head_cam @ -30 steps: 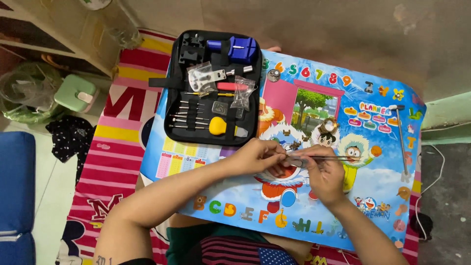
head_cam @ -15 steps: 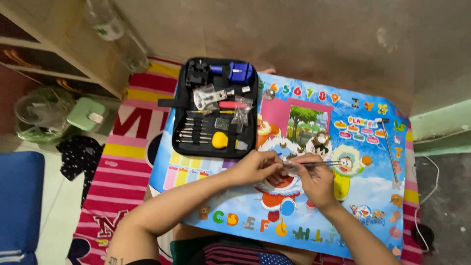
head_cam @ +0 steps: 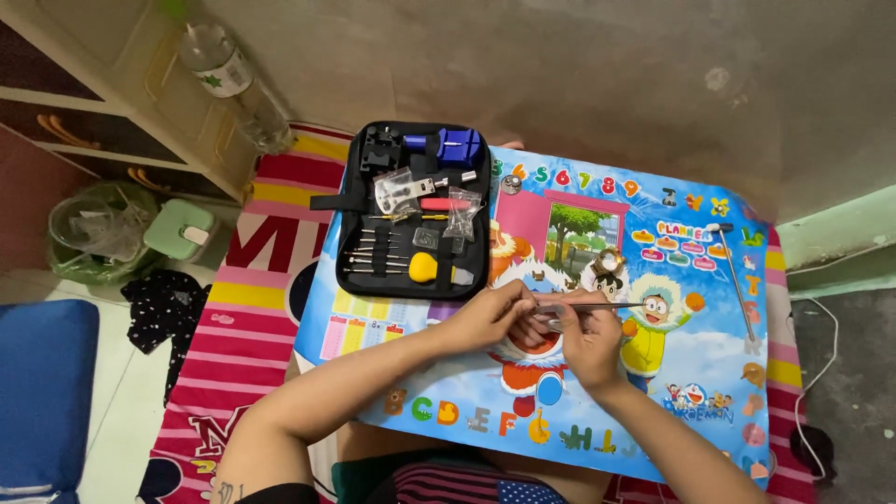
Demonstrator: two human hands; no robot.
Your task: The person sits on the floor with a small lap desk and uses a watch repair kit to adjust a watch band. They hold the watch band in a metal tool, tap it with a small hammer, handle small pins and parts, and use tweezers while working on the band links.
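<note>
My left hand pinches a small grey part over the colourful cartoon mat; what the part is I cannot tell. My right hand is right beside it and holds thin metal tweezers, which lie level with the tips toward the part and the tail pointing right. The two hands touch at the fingertips. An open black tool case lies just beyond my left hand, holding small screwdrivers, a yellow-handled tool, a blue block and small plastic bags.
A small round watch piece lies on the mat beyond my hands. A slim metal hammer rests at the right. A plastic bottle stands at the back left by a shelf. A blue cushion is at the far left.
The view has tilted up, so the mat and case sit lower in the frame and the bottle shows. My hands stay together over the mat with the tweezers.
</note>
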